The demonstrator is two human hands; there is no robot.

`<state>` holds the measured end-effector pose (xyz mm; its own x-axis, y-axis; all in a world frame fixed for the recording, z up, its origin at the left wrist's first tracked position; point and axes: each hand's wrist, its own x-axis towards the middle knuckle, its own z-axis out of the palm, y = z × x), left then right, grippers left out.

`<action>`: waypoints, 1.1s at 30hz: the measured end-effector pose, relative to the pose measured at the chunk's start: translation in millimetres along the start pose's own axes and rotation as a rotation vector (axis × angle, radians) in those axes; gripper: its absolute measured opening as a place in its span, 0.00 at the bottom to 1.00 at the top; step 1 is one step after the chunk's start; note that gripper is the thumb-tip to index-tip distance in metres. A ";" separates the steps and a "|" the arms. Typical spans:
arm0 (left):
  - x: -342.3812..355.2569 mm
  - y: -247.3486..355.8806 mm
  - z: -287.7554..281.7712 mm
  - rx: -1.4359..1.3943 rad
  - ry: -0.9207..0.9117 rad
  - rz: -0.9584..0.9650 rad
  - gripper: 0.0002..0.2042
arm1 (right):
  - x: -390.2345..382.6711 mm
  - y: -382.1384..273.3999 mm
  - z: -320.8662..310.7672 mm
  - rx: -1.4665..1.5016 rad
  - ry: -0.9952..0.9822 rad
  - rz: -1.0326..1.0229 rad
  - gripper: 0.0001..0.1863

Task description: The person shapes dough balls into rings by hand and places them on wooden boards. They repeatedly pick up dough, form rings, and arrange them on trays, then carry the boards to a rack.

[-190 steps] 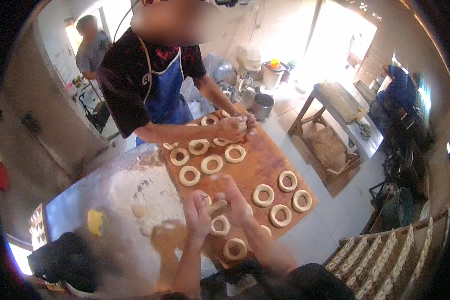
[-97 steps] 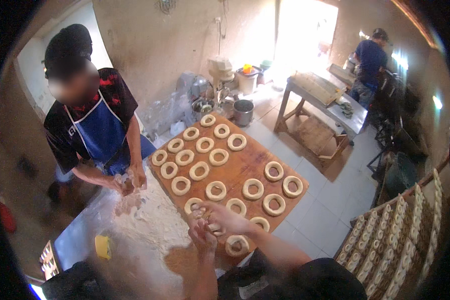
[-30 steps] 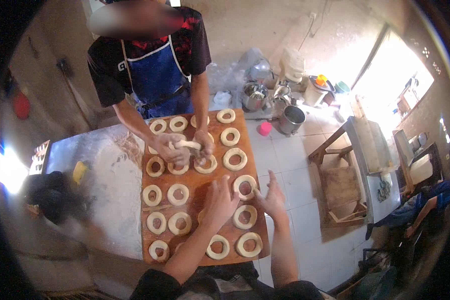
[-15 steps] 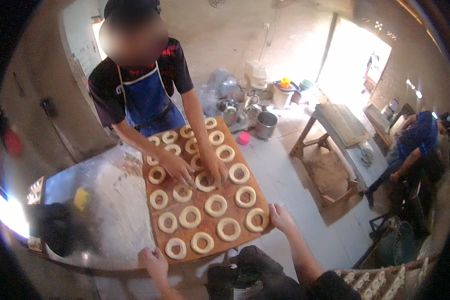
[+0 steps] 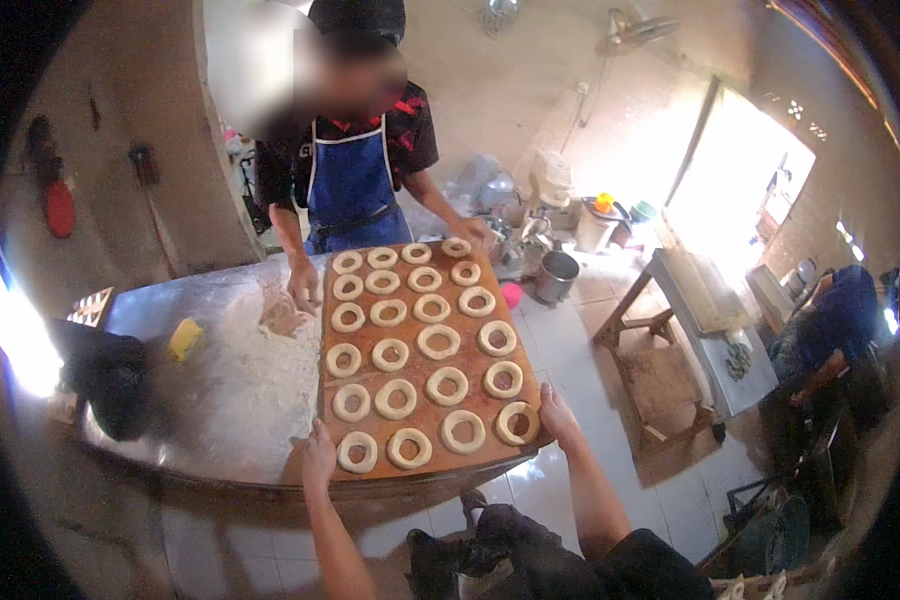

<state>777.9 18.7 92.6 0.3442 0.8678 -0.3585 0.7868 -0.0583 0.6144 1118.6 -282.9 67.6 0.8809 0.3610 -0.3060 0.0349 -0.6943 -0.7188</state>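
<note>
— Where are the hands?
— The left hand (image 5: pixel 319 452) grips the near left corner of the wooden board (image 5: pixel 422 365), fingers curled over its edge. The right hand (image 5: pixel 555 412) clasps the near right corner the same way.
— And the board?
— It lies on the right part of the floured metal table (image 5: pixel 210 380), covered with rows of dough rings (image 5: pixel 417 345), its right edge overhanging the table.
— What changed from half a second ago?
— Both hands have closed in onto the corners; before, they were still short of them. The person in the blue apron (image 5: pixel 350 190) across now holds the far corners, no longer touching the rings.
</note>
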 end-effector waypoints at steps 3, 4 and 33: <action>-18.0 35.4 -8.7 -0.017 -0.022 -0.062 0.41 | 20.6 20.4 0.2 0.234 0.002 -0.062 0.40; -18.0 39.3 -9.2 -0.022 -0.018 -0.087 0.40 | 27.9 25.8 -4.1 0.378 -0.073 -0.044 0.41; -308.1 -43.5 33.7 -0.858 0.437 -0.208 0.37 | -50.8 9.4 -78.4 0.231 -0.179 -0.344 0.30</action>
<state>654.9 -262.7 152.7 -0.1150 0.9362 -0.3322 0.1118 0.3445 0.9321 1111.1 -356.6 125.4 0.7405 0.6624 -0.1132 0.1871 -0.3650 -0.9120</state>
